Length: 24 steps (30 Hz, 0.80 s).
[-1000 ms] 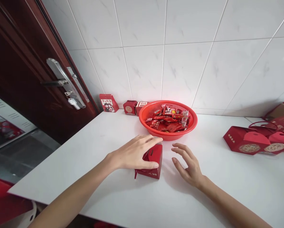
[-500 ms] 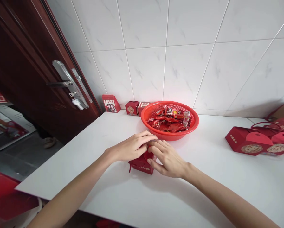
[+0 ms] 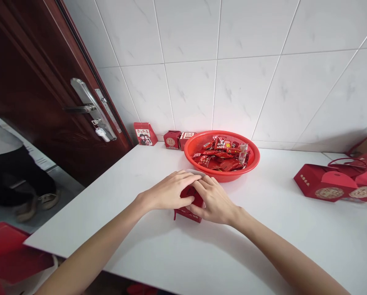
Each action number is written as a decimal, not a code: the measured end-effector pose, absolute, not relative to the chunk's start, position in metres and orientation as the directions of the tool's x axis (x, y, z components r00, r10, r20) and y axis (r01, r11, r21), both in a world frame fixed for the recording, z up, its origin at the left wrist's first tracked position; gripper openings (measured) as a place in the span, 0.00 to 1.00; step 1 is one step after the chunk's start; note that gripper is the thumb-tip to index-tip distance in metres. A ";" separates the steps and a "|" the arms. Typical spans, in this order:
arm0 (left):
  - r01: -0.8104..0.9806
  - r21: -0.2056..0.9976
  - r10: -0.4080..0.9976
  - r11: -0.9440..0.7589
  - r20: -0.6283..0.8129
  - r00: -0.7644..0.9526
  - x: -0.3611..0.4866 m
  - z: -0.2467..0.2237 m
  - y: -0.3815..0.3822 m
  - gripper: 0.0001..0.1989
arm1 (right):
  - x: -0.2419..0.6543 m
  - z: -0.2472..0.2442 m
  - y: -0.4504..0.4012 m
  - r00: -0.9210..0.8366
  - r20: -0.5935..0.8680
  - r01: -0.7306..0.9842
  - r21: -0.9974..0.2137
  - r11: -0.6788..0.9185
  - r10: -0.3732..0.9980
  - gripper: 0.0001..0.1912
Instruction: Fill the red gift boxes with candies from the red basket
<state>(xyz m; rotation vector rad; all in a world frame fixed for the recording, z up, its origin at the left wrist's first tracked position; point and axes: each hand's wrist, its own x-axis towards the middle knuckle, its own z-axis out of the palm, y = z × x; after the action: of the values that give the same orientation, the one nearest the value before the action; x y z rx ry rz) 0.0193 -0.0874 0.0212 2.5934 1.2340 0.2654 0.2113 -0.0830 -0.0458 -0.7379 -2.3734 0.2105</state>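
A small red box [image 3: 188, 214] with pale lettering and a short red cord at its left corner sits on the white table, just in front of the red basket. My left hand [image 3: 170, 191] grips its upper left side, fingers curled over the top. From the right, my right hand [image 3: 213, 200] wraps the same box, its fingertips meeting those of the left hand. Both hands hide most of the box's top. Behind them, the red plastic basket [image 3: 222, 176] holds several red-wrapped sweets [image 3: 223, 155].
Small red boxes [image 3: 172, 140] and a picture box [image 3: 145, 134] stand along the tiled wall. Larger red boxes [image 3: 325, 182] with handles lie on the right of the white table [image 3: 109, 205]. At left are a door [image 3: 26, 82], a red bag [image 3: 11, 254] and a person's legs [image 3: 20, 176].
Both hands have tightened around the box, which has shifted and turned slightly. The view has shifted a little. A person has come into sight beyond the door at left.
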 end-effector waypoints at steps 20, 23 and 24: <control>0.637 0.404 0.735 -0.656 0.152 0.661 0.004 0.025 -0.072 0.10 | 0.286 0.012 -0.086 -0.759 0.160 0.408 -0.638 0.653 0.631 0.19; 0.557 0.403 0.670 -0.727 0.238 0.703 0.000 0.021 -0.074 0.12 | 0.290 0.017 -0.086 -0.795 0.113 0.380 -0.674 0.634 0.596 0.20; 0.537 0.389 0.651 -0.749 0.279 0.706 0.001 0.019 -0.076 0.13 | 0.290 0.017 -0.086 -0.795 0.111 0.376 -0.682 0.628 0.597 0.21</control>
<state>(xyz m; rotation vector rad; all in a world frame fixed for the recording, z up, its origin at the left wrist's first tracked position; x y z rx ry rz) 0.0006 -0.0758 0.0193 2.6359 0.9393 0.5856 0.2900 -0.0859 0.0169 -0.7807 -2.5255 0.9492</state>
